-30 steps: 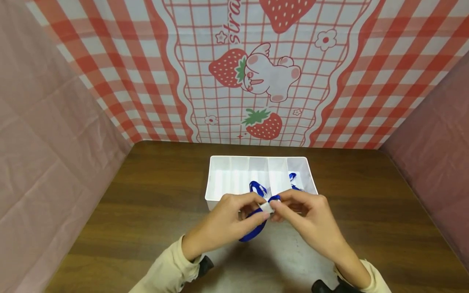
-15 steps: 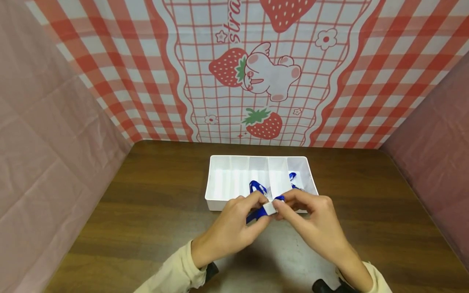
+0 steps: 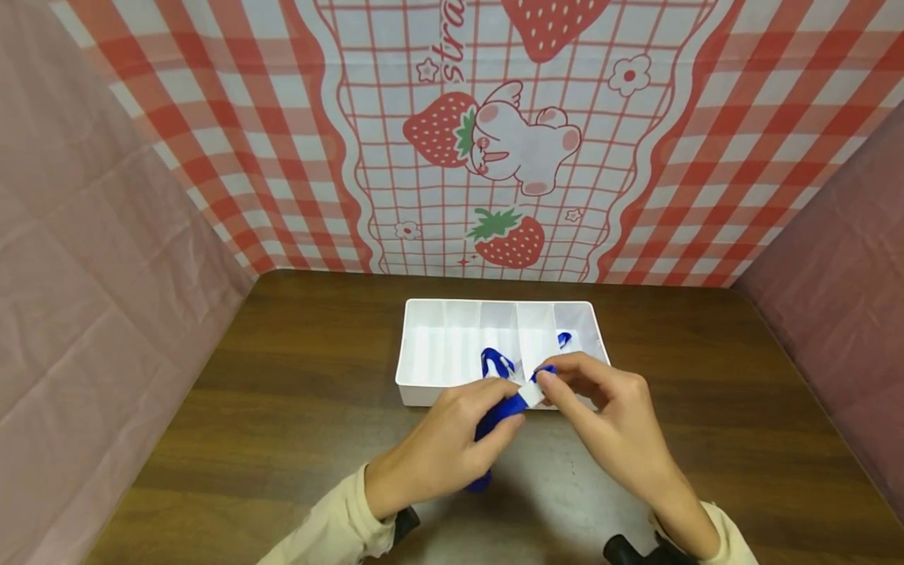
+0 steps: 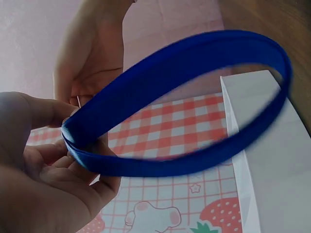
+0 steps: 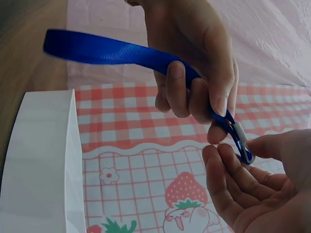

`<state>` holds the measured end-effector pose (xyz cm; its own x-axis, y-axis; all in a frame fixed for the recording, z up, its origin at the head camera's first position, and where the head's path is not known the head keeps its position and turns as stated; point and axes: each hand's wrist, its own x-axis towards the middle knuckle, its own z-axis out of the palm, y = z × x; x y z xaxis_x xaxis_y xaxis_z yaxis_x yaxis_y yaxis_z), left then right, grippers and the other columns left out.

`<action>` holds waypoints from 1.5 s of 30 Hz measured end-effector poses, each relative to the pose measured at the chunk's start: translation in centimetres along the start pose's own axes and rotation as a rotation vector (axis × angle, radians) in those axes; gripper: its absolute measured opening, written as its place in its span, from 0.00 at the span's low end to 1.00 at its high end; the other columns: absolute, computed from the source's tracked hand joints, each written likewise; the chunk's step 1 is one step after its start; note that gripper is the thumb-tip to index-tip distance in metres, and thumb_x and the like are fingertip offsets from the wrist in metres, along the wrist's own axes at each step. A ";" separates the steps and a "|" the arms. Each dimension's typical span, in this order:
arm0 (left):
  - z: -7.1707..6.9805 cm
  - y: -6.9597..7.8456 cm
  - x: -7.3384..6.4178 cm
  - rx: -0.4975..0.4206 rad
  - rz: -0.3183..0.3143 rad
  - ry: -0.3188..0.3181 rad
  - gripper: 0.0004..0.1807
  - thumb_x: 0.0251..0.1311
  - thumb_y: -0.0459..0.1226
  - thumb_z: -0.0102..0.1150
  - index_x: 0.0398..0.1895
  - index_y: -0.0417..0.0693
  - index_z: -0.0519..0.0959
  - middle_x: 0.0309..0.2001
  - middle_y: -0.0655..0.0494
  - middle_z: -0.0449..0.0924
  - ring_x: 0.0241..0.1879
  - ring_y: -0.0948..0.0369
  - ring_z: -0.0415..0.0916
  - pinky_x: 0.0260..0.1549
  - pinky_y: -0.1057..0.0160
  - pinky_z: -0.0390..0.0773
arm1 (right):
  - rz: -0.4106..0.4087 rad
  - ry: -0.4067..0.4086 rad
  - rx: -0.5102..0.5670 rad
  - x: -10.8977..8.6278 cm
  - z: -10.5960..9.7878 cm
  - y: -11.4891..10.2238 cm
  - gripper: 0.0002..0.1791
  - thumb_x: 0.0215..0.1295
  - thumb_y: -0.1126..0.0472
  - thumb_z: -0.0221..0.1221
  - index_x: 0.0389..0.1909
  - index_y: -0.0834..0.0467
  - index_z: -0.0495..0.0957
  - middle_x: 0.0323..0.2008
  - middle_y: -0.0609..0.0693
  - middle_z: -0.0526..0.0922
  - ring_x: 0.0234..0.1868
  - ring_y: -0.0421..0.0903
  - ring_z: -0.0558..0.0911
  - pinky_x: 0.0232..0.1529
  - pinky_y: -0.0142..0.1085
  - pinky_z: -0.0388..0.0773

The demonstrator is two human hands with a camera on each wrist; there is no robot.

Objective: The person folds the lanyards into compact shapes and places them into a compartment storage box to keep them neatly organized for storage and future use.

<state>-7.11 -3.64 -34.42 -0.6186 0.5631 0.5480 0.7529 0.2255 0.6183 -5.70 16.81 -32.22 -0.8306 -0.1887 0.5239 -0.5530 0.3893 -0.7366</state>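
Note:
My left hand [image 3: 452, 443] grips a blue ribbon strap [image 3: 503, 414] between thumb and fingers, close to its pale clasp [image 3: 531, 394]. At the strap's other end, my right hand [image 3: 610, 416] pinches the short blue end beyond the clasp. In the left wrist view the blue strap [image 4: 160, 73] bulges out as a wide loop from the left fingers. The right wrist view shows the metallic clasp [image 5: 240, 131] between the two hands, with a small blue loop below it touching the right thumb. Both hands are just in front of the white divided box [image 3: 438, 396].
Inside the box, a blue piece with white parts [image 3: 497, 362] lies in a middle compartment and another blue piece [image 3: 564, 339] in the right one. Strawberry-print cloth [image 3: 494, 157] hangs behind the brown table [image 3: 311, 353]. Pink cloth [image 3: 106, 275] covers the left side.
The clasp and the right fingers have moved slightly up and to the right. The left hand has shifted a little right, and the loop's lower end now hangs below it.

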 end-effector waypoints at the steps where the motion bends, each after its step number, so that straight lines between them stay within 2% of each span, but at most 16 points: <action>1: 0.0 0.0 0.0 0.000 -0.001 -0.003 0.04 0.67 0.31 0.59 0.41 0.41 0.78 0.34 0.57 0.78 0.32 0.68 0.72 0.32 0.77 0.73 | 0.009 0.004 0.009 0.0 0.1 0.0 0.08 0.64 0.74 0.63 0.39 0.59 0.83 0.30 0.44 0.85 0.30 0.42 0.85 0.32 0.28 0.80; 6: -0.1 0.0 0.0 -0.030 -0.027 -0.029 0.04 0.67 0.32 0.59 0.42 0.40 0.78 0.33 0.58 0.78 0.30 0.68 0.72 0.29 0.78 0.73 | 0.045 0.011 0.084 0.1 0.3 -0.2 0.10 0.65 0.75 0.61 0.44 0.62 0.83 0.35 0.49 0.85 0.33 0.42 0.84 0.34 0.31 0.82; 11: -0.4 0.1 0.0 -0.096 -0.069 -0.056 0.05 0.69 0.34 0.57 0.43 0.42 0.78 0.32 0.58 0.78 0.30 0.70 0.72 0.29 0.77 0.74 | 0.037 0.025 0.094 0.1 0.4 -0.1 0.12 0.65 0.76 0.60 0.47 0.63 0.83 0.37 0.50 0.85 0.33 0.41 0.84 0.33 0.31 0.82; 15: -0.5 0.0 -0.1 -0.110 -0.080 -0.069 0.05 0.70 0.34 0.57 0.44 0.42 0.78 0.33 0.57 0.79 0.30 0.70 0.73 0.29 0.76 0.75 | -0.043 0.037 0.077 0.2 0.7 0.3 0.12 0.62 0.78 0.61 0.43 0.63 0.83 0.36 0.52 0.85 0.31 0.42 0.83 0.32 0.30 0.82; 19: -0.6 -0.2 -0.2 -0.103 -0.091 -0.091 0.04 0.70 0.35 0.56 0.41 0.43 0.78 0.31 0.59 0.77 0.28 0.70 0.71 0.27 0.76 0.74 | -0.136 0.048 0.015 0.3 0.9 0.6 0.10 0.61 0.78 0.62 0.40 0.64 0.83 0.34 0.52 0.85 0.29 0.42 0.83 0.33 0.27 0.80; 24: -0.7 -0.3 -0.2 -0.094 -0.102 -0.120 0.04 0.71 0.36 0.56 0.37 0.45 0.76 0.28 0.60 0.74 0.26 0.71 0.69 0.25 0.76 0.73 | -0.180 0.060 -0.071 0.4 0.8 0.8 0.08 0.62 0.74 0.64 0.40 0.62 0.83 0.33 0.51 0.85 0.30 0.39 0.83 0.35 0.24 0.79; 27: -0.8 -0.3 -0.2 -0.085 -0.105 -0.116 0.03 0.70 0.35 0.57 0.38 0.45 0.76 0.28 0.61 0.74 0.25 0.71 0.69 0.24 0.76 0.71 | -0.157 0.062 -0.083 0.5 0.6 0.7 0.09 0.60 0.75 0.65 0.38 0.60 0.83 0.30 0.48 0.85 0.28 0.38 0.83 0.33 0.24 0.79; 34: -1.0 -0.2 -0.1 -0.048 -0.117 -0.097 0.05 0.69 0.35 0.58 0.43 0.44 0.79 0.23 0.63 0.73 0.19 0.76 0.63 0.17 0.77 0.66 | -0.020 0.071 -0.043 0.6 -0.7 0.4 0.09 0.59 0.77 0.65 0.35 0.60 0.84 0.26 0.45 0.84 0.24 0.39 0.82 0.25 0.27 0.78; 41: -1.4 -0.2 -0.1 -0.075 -0.140 -0.121 0.07 0.69 0.36 0.59 0.45 0.43 0.80 0.23 0.63 0.73 0.19 0.75 0.63 0.17 0.76 0.66 | -0.020 0.091 -0.032 0.4 -1.7 0.5 0.09 0.58 0.78 0.65 0.35 0.62 0.83 0.25 0.48 0.84 0.23 0.39 0.81 0.24 0.26 0.78; 45: -1.5 -0.2 -0.3 -0.052 -0.141 -0.140 0.08 0.68 0.36 0.60 0.46 0.43 0.81 0.26 0.63 0.74 0.22 0.73 0.65 0.20 0.77 0.67 | 0.005 0.074 -0.013 0.0 -2.0 0.9 0.09 0.59 0.77 0.65 0.34 0.60 0.83 0.24 0.48 0.83 0.22 0.39 0.81 0.23 0.27 0.78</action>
<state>-7.39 -5.07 -33.90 -0.6770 0.6346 0.3728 0.6464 0.2704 0.7135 -6.06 18.92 -32.00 -0.8263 -0.1195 0.5505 -0.5473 0.4015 -0.7343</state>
